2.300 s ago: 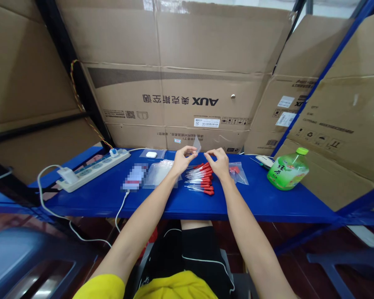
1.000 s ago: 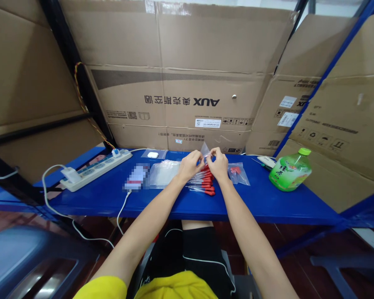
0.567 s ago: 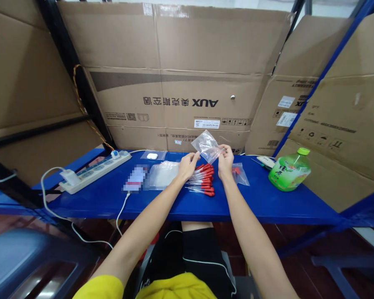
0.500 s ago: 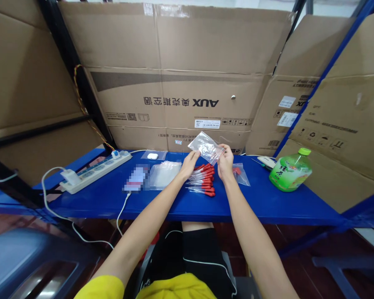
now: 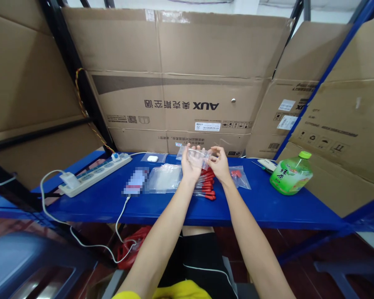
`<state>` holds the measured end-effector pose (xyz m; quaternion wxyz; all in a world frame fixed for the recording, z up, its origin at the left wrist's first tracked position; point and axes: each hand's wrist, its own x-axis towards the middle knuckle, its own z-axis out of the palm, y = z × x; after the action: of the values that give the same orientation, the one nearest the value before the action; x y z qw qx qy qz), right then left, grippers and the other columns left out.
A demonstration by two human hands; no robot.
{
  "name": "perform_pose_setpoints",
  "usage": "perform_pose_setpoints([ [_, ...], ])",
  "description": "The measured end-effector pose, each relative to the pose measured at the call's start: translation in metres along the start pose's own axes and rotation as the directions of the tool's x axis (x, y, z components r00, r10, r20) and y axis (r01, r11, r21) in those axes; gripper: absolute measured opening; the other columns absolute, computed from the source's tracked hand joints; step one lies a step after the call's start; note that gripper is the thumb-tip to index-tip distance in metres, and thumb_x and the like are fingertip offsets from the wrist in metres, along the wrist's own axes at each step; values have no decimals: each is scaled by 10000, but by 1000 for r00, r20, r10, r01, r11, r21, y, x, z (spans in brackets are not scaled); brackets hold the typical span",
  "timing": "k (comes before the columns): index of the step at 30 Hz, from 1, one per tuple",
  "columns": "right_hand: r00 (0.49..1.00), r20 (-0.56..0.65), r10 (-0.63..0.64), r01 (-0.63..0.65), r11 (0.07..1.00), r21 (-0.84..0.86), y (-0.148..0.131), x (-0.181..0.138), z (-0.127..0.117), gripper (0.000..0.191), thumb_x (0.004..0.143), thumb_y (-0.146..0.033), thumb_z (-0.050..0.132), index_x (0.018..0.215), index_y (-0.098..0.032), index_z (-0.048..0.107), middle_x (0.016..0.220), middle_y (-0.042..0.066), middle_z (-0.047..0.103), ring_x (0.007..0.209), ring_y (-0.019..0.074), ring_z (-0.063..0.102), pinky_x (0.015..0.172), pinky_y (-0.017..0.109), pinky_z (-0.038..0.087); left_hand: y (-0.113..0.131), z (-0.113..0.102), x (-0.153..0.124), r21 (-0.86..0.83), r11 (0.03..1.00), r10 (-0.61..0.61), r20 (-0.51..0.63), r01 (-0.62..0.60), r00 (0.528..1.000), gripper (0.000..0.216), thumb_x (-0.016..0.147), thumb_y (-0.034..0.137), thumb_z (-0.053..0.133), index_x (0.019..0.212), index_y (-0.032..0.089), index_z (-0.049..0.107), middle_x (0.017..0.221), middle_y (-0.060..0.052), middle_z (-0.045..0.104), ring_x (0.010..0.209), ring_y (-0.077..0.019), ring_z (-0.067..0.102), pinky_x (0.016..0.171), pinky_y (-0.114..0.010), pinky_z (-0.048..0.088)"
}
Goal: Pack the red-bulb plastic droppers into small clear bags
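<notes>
Over blue shelf, fingers pinch clear bag.

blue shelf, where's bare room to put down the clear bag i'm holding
Widest bare patch: the blue shelf between the small bag of red pieces and the green bottle. Also bare: in front of the power strip, left of the phone. Crowded: the middle near the held clear bag, stack of bags beside red-capped tubes.
</notes>
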<state>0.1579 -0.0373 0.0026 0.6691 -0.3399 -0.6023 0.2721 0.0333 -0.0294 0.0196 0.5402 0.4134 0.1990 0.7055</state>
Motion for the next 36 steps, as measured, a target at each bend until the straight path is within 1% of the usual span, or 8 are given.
perform_pose_setpoints([
  [6,997,19,-76,78,973,-215,-1,-3,-1,414,774,-363,745,1108,-246,530,936,-8,646,607,110,549,592,252,455,3,-11,-7,-65,997,-38,-98,32,994,501,974,691,394,1033,233,587,1008,-76,674,1129,-209,645,990,-459,554],
  [8,995,30,-98,102,937,-334,-6,-3,-8,405,799,-393,734,1129,-241,554,949,3,672,628,121,540,625,265,451,7,-13,-10,-275,959,-129,-189,73,974,434,988,643,437,993,228,566,998,-56,667,1097,-187,663,997,-448,562],
  [12,997,-21,-72,49,832,-552,-19,-12,-31,276,901,-473,643,1038,-234,658,819,2,670,630,143,513,644,280,421,17,-20,-14,-697,716,-340,-291,46,894,418,955,626,574,1001,211,555,967,-34,653,983,-184,700,1002,-517,567],
  [14,1000,-17,5,-14,799,-601,-23,-21,-41,297,935,-509,597,994,-238,705,731,-4,651,593,149,502,605,285,395,20,-23,-17,-747,664,-390,-305,36,869,441,930,640,610,1017,211,557,965,-33,647,952,-190,708,986,-538,572],
  [21,983,114,145,-22,707,-707,-18,-50,-46,268,910,-474,651,1076,-297,763,853,13,761,696,195,643,658,305,455,23,-27,-30,-755,655,-412,-347,9,842,265,938,427,676,1026,228,524,948,7,634,917,-158,709,1024,-554,546],
  [26,998,61,20,27,737,-675,-13,-53,-43,206,907,-437,662,950,-279,787,855,27,776,743,213,666,724,329,493,21,-26,-30,-756,654,-426,-332,33,842,234,954,414,657,1009,217,543,925,-9,639,878,-149,701,995,-492,573],
  [33,971,-218,-93,-21,882,-471,-24,-57,-40,277,908,-458,668,957,-204,768,887,60,780,747,202,680,692,314,510,18,-33,-28,-785,619,-416,-335,-7,845,307,934,497,667,1016,222,558,935,-1,640,886,-151,695,1021,-500,562],
  [36,957,-260,-128,9,910,-415,-30,-57,-37,291,901,-464,678,958,-192,763,906,70,776,771,203,685,700,313,521,18,-33,-29,-775,631,-408,-369,-34,835,313,932,512,663,1008,230,551,950,0,637,902,-151,694,1015,-490,570],
])
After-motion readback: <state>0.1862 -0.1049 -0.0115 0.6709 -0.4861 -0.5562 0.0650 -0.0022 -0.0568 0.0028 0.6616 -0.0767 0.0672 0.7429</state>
